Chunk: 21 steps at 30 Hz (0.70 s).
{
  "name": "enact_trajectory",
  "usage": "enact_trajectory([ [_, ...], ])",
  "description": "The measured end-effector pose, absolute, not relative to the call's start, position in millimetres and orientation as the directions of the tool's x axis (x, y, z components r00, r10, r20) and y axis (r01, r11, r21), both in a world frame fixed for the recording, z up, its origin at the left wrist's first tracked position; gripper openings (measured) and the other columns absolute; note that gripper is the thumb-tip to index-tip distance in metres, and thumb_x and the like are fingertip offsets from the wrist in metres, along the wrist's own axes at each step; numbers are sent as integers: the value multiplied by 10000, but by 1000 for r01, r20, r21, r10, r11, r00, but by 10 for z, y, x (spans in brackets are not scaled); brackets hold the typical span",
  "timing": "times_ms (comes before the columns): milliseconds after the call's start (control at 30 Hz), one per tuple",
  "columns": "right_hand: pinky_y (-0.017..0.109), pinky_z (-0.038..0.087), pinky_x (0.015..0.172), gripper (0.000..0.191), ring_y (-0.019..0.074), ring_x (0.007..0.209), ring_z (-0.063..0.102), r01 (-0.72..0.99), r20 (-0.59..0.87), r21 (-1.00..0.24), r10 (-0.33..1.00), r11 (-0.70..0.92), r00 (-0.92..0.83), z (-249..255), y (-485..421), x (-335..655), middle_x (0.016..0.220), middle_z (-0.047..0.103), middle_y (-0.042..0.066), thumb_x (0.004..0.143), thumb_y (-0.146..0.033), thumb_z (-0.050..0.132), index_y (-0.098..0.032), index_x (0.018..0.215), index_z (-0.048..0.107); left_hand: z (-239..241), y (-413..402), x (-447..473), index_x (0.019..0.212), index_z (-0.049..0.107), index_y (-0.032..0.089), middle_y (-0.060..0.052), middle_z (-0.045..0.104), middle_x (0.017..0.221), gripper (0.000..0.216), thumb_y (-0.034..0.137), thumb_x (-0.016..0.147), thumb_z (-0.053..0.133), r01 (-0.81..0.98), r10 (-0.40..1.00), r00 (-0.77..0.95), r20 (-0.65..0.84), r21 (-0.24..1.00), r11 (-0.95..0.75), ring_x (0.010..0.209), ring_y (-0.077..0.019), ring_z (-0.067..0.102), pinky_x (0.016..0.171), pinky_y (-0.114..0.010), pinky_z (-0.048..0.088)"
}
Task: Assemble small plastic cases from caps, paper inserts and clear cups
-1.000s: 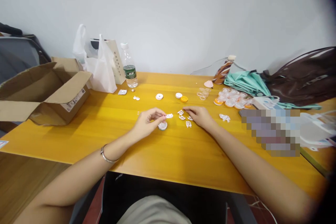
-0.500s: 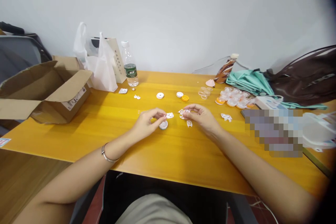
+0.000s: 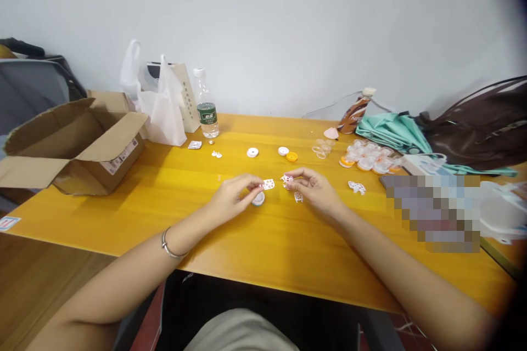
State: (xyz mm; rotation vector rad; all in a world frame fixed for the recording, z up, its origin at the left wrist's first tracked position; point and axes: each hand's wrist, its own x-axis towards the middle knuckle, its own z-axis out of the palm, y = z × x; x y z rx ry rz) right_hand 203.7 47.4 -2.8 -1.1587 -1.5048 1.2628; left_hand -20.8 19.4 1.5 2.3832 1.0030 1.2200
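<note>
left hand (image 3: 233,197) pinches a white cutout (image 3: 269,184) by its edge, above a round cap (image 3: 258,198) | right hand (image 3: 315,186) closed on second cutout (image 3: 287,179) at table (image 3: 164,197) centre | likely thin, light, bendable: hold at edges, gently

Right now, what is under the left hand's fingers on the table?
A small round white cap sits under the left hand, whose fingertips pinch a small white cutout piece. The hand hides the cap's near-left edge.

Open cardboard box (image 3: 74,142), water bottle (image 3: 207,107)
</note>
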Motion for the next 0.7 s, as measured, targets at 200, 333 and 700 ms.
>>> enact_trajectory([
  [200,292,470,692,358,118,664,613,-84,85,-994,976,69,-201,-36,465,2020,735,642,-22,627,-297,720,-213,921,534,7,187,-197,960,545,176,-44,659,865,154,258,831,520,456,709,379,595,547,-702,772,-119,631,740,-231,501],
  [333,293,471,701,272,126,690,616,-107,35,-994,977,13,-210,-10,428,1999,792,669,11,618,-308,727,-193,826,595,16,200,-204,894,571,179,-34,645,811,118,251,847,491,475,694,422,583,510,-717,736,-112,609,712,-221,484],
  [700,299,470,792,203,136,804,601,-13,147,-988,934,151,-326,-16,239,1794,863,667,15,694,-311,662,-229,879,680,-23,194,-220,898,574,169,-48,641,816,136,239,856,466,446,679,505,533,512,-734,734,-125,600,710,-234,456],
])
